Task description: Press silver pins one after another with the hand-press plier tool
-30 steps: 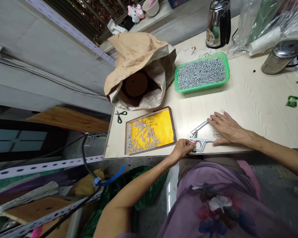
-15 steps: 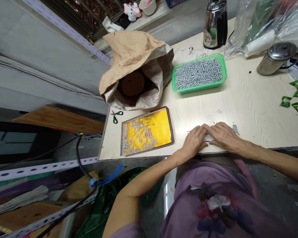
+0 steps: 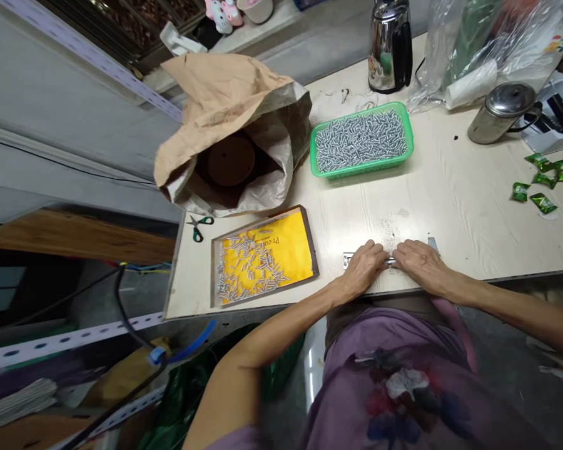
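Both my hands press down on a silver hand press tool (image 3: 348, 257) lying at the near edge of the pale wooden table (image 3: 473, 206). My left hand (image 3: 363, 270) covers the tool's left part, palm down. My right hand (image 3: 420, 265) lies flat over its right part. Only the tool's left tip and a sliver between the hands show. Left of my hands, a brown-rimmed tray with a yellow sheet (image 3: 291, 240) holds several small silver screws.
A green basket (image 3: 362, 167) heaped with silver screws stands further back. An open brown paper sack (image 3: 225, 106) is at the back left, green-handled scissors (image 3: 197, 226) beside it. A steel kettle (image 3: 389, 44), a metal pot (image 3: 502, 114), plastic bags and green wrappers (image 3: 539, 181) occupy the right.
The tool stood open with my left hand pinching at its jaw and my right on its handle. Now both hands lie flat on it, pressed together. The view shifted right.
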### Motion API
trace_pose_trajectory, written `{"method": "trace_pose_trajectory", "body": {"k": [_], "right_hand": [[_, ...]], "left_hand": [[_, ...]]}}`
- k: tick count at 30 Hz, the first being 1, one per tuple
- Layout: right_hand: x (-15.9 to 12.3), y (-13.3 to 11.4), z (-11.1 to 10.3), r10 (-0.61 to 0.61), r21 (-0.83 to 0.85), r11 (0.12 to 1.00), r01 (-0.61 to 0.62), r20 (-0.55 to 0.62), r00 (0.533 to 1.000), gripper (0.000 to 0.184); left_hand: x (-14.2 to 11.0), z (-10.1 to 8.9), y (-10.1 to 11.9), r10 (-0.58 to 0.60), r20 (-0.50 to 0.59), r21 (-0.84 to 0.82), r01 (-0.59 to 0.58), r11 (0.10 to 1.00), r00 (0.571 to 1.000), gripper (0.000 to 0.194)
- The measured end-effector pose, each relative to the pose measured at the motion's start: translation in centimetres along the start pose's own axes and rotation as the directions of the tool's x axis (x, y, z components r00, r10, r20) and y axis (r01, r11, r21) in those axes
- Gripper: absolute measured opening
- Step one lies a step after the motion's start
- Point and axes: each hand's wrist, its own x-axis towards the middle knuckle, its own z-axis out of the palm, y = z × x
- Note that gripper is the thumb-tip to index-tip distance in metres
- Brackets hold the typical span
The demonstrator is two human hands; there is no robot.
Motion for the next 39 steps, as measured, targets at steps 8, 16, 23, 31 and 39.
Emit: {"method": "trace_pose_trajectory", "body": {"k": [8, 16, 23, 31, 39], "right_hand": [[0.4, 3.7, -0.9, -0.015, 0.109, 0.994, 0.018, -0.028, 0.999, 0.032], [6.0, 6.5, -1.7, 0.152, -0.078, 0.983, -0.165, -0.149, 0.977, 0.027], [8.2, -0.7, -1.2, -0.445, 0.088, 0.894, 0.440, 0.046, 0.894, 0.013], [8.5, -3.5, 2.1, -0.592, 0.195, 0.783, 0.591, -0.061, 0.804, 0.015], [14.6, 2.3, -6.8, 0.027, 0.280, 0.950, 0.138, -0.515, 0.857, 0.022]], "left_hand": [[-1.9, 2.6, 0.5, -0.002, -0.279, -0.022, -0.004, 1.000, 0.960, 0.036], [-3.3, 5.9, 3.4, 0.091, -0.280, -0.108, -0.126, 0.986, 0.956, 0.044], [-5.2, 4.4, 3.8, 0.223, -0.288, -0.105, -0.262, 0.959, 0.931, 0.038], [-12.8, -0.5, -4.0, -0.432, -0.519, -0.121, 0.437, 0.891, 0.738, 0.023], [-11.8, -1.5, -8.2, -0.581, -0.190, -0.158, 0.559, 0.814, 0.791, 0.021]]}}
